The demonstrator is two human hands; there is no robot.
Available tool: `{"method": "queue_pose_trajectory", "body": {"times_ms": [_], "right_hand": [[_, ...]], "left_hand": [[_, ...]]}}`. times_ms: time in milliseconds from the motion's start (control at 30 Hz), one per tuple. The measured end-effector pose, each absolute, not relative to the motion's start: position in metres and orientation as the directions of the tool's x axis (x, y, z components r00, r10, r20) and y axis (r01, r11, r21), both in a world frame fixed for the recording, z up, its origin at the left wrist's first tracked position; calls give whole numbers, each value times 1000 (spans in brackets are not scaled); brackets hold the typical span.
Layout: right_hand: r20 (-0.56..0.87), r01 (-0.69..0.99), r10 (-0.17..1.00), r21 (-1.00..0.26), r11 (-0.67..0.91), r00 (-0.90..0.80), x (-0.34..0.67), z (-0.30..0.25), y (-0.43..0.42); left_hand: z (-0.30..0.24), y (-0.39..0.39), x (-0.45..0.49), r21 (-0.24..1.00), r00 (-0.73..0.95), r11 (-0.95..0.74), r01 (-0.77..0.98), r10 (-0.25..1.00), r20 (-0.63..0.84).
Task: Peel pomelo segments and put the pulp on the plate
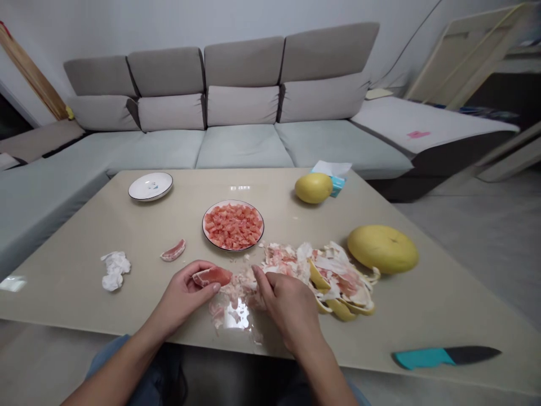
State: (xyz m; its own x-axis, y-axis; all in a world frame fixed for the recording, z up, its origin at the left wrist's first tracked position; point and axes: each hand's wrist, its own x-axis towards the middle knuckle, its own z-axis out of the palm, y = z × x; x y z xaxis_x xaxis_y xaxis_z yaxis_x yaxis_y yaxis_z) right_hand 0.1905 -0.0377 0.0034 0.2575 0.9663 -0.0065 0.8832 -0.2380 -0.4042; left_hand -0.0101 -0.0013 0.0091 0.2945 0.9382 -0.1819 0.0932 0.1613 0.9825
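Note:
My left hand [180,296] grips a red pomelo segment [214,275] between thumb and fingers, its pink flesh bared and some pale membrane still on one side. To the right of it, my right hand [291,304] is closed over the scraps, thumb against the curled fingers; whatever it pinches is hidden. Beneath and between the hands lie torn membrane scraps [240,285]. Just beyond stands a black-rimmed plate heaped with pomelo flesh pieces [233,225]. Another segment [173,250], with its skin on, rests on the table left of that plate.
A heap of pomelo peel [344,307] and pith lies right of my right hand. Two whole pomelos [382,248] and a tissue box [337,185] are beyond. A turquoise-handled knife [448,356] lies near the front edge. Crumpled tissue [115,270] and a white plate [143,187] are left.

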Motion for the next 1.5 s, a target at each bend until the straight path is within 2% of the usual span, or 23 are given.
{"method": "queue_pose_trajectory", "body": {"times_ms": [100, 167, 267, 367, 500, 833, 1000, 1267, 1500], "right_hand": [[65, 886, 974, -432, -170, 218, 191, -2, -36], [133, 841, 982, -539, -39, 131, 192, -7, -36], [242, 635, 970, -751, 179, 13, 186, -8, -38], [304, 463, 953, -845, 270, 0, 177, -3, -41], [356, 452, 934, -836, 310, 17, 171, 0, -42], [329, 482, 943, -835, 265, 51, 174, 0, -42], [328, 478, 945, -831, 284, 9, 173, -1, -42], [386, 615, 920, -712, 340, -61, 174, -9, -41], [334, 612, 942, -752, 244, 34, 180, -5, -42]], "left_hand": [[9, -2, -10, 983, 307, 157, 98, 934, -180], [8, -2, -10, 983, 310, 154, 103, 934, -178], [7, -3, -9, 986, 302, 123, 116, 941, -153], [7, -2, -8, 989, 310, 74, 127, 944, -111], [6, -2, -5, 987, 320, 27, 156, 944, -76], [2, -1, -6, 988, 345, 18, 154, 936, -71], [3, -2, -6, 988, 329, 19, 156, 942, -70], [0, -2, -6, 972, 347, -71, 224, 938, -12], [4, -2, -7, 974, 367, -25, 226, 928, -61]]}}
